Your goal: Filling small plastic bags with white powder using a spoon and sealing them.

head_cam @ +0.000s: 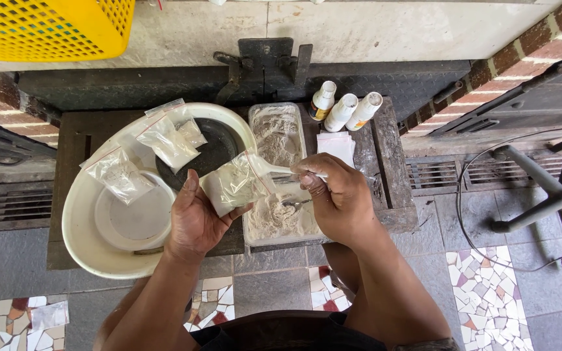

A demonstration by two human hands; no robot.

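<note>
My left hand (193, 221) holds a small clear zip bag (234, 183) partly filled with pale grey powder. My right hand (336, 195) grips a white plastic spoon (274, 170) whose bowl is at the bag's mouth. Both hands hover over a clear rectangular tray (274, 224) of the same grey powder, and a metal spoon (294, 203) lies in it. To the left a white round basin (86, 244) holds three filled zip bags (125, 175) and a dark round dish (213, 149).
Three small white bottles (343, 109) stand at the back right of the dark low table (73, 140), with a stack of empty bags (336, 144) beside them. A yellow mesh crate (47, 26) sits top left. A chair base (554, 195) stands at right.
</note>
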